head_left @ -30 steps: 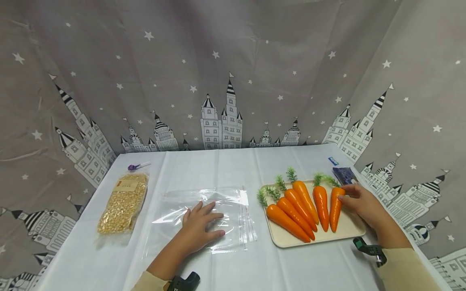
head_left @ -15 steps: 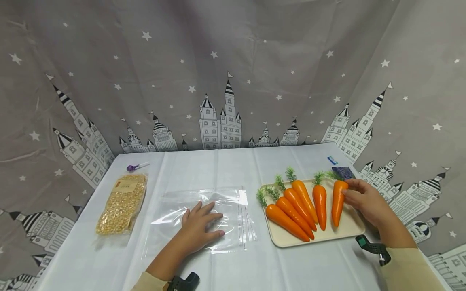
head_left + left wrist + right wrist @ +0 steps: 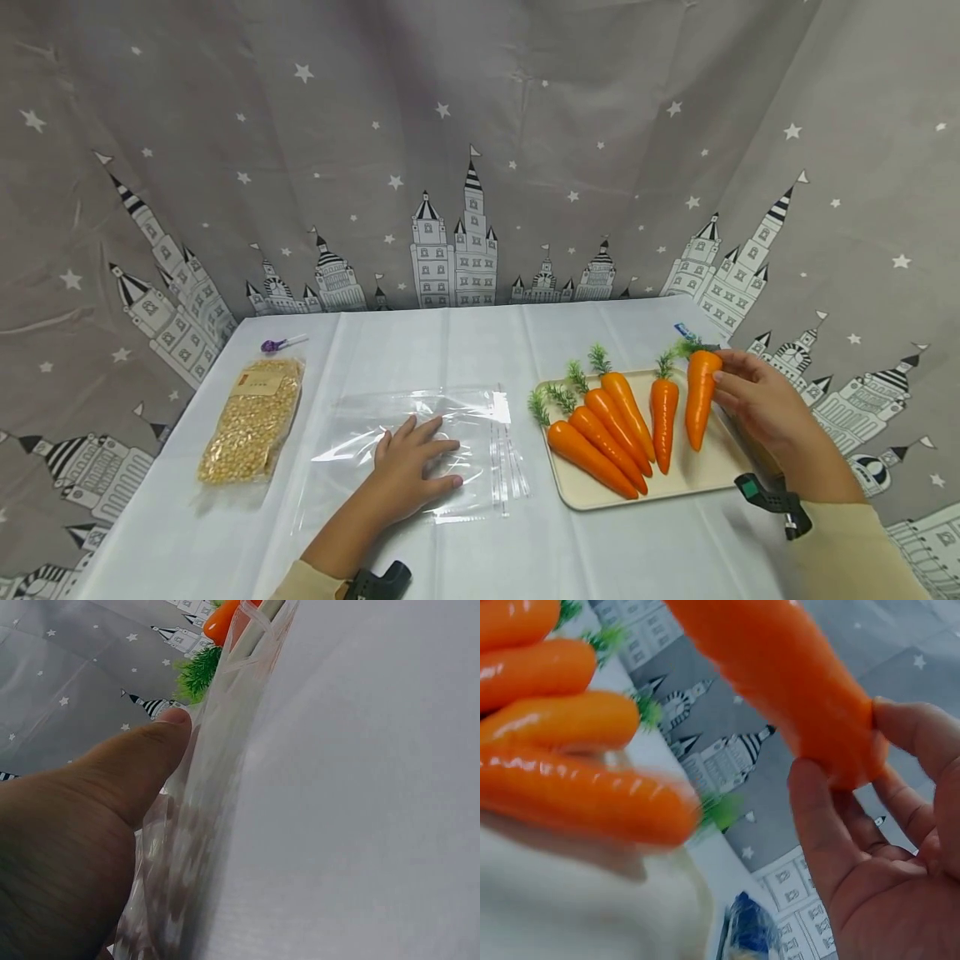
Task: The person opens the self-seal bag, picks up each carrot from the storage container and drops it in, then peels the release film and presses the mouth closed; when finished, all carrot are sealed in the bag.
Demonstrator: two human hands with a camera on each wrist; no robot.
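My right hand [image 3: 750,400] grips an orange toy carrot [image 3: 701,396] near its green top and holds it lifted above the right side of a cream tray [image 3: 697,475]. In the right wrist view the fingers [image 3: 832,825] curl round the carrot [image 3: 780,675]. Several more carrots [image 3: 607,425] lie side by side on the tray. My left hand [image 3: 412,471] rests flat, fingers spread, on a clear zip bag [image 3: 420,446] lying on the white tablecloth. The left wrist view shows my thumb [image 3: 142,761] pressed on the bag [image 3: 217,787].
A packet of yellow grains [image 3: 255,417] lies at the table's left. A small purple object [image 3: 273,343] sits behind it. A blue wrapper [image 3: 684,331] lies behind the tray. Grey castle-print cloth [image 3: 480,167] walls the table's back and sides.
My right hand has closed on the rightmost carrot and lifted it up off the tray, toward the back right. The left hand has stayed on the bag.
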